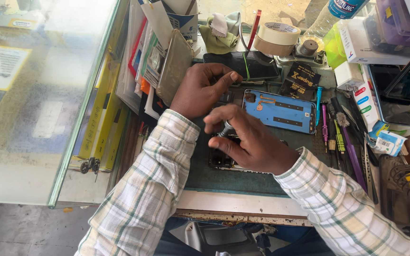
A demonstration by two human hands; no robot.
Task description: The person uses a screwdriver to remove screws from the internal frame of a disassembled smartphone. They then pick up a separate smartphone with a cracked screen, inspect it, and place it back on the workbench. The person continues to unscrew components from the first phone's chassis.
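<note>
Head view: right hand (255,144) grip pinches a small screwdriver (225,129), tip down on an opened phone (221,160) lying under the palm on the tabletop (243,182). Left hand (200,90), fingers curled w/ thumb out, holds nothing visible, just above. Blue back cover (281,111) lies beside.

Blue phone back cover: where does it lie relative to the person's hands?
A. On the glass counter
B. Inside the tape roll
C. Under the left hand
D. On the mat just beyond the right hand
D: the blue phone back cover lies on the mat, just beyond the right hand.
</note>
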